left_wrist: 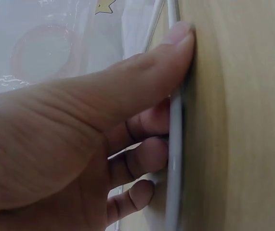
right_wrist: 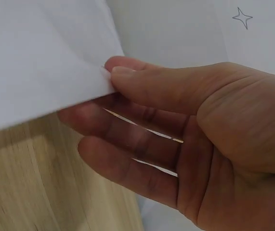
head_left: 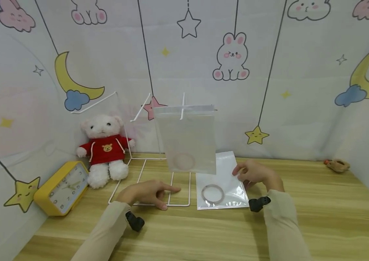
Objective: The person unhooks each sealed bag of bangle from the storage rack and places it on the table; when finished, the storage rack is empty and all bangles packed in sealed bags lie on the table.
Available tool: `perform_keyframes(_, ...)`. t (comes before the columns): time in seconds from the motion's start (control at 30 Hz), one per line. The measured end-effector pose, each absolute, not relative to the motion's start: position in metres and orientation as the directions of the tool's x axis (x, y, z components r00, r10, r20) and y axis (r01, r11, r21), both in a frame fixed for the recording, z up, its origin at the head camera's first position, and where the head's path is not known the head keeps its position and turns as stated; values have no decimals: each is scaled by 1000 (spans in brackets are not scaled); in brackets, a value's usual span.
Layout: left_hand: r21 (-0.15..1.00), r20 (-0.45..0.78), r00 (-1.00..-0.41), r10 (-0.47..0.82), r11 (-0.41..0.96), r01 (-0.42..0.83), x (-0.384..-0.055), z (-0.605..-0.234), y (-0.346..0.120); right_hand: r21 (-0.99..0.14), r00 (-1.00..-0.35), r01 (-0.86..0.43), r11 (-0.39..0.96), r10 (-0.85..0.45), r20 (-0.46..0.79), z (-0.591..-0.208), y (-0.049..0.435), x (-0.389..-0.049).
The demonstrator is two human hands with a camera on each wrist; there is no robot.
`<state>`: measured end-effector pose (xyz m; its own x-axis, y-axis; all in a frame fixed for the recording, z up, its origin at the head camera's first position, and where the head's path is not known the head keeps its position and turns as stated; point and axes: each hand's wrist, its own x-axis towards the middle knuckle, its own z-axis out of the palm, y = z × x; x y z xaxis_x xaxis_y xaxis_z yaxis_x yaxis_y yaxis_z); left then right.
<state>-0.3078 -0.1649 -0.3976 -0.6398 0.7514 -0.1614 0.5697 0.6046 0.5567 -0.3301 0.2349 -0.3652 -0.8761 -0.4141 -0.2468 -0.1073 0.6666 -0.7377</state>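
My right hand point(head_left: 253, 173) pinches the right edge of a white-backed clear bag point(head_left: 228, 163) between thumb and fingers; the right wrist view shows a corner of the white sheet point(right_wrist: 45, 62) in that pinch. A thin pinkish ring point(head_left: 212, 194), like a bangle, shows inside the bag, which lies on the table. My left hand point(head_left: 146, 192) rests at the base of a white wire rack point(head_left: 189, 185), index finger stretched out. In the left wrist view its thumb crosses a white wire point(left_wrist: 175, 144). A translucent zip bag point(head_left: 187, 141) with another ring hangs from the rack.
A plush bear point(head_left: 106, 150) in a red top sits behind the rack's left side. Beside it stands a yellow clock point(head_left: 61, 188). A small brown figure point(head_left: 337, 165) lies at the back right. A patterned cloth point(head_left: 184, 72) hangs behind the wooden table point(head_left: 204, 235).
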Motion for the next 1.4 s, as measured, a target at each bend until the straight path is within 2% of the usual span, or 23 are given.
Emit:
perform_keyframes(0.23, 587, -177, -606, 776, 577, 568, -306, -396, -166, -743, -839, -77, 665, -446, -312, -365, 230, -328)
perform_keyframes(0.57, 610, -185, -600, 778, 570, 551, -305, -395, -167, -724, -833, -112, 681, -462, -306, -355, 238, -320)
perform_keyframes(0.87, 600, -196, -616, 763, 590, 539, -304, -393, -166, -736, -836, -264, 623, -529, -149, -335, 236, -313)
perform_keyframes(1.2, 604, -186, -616, 765, 584, 543, -306, -393, -166, -677, -853, -429, 598, -514, 87, -315, 216, -315)
perform_keyframes(1.4, 601, -183, -615, 767, 582, 548, -306, -395, -166, -703, -817, -482, 523, -558, 146, -310, 209, -310)
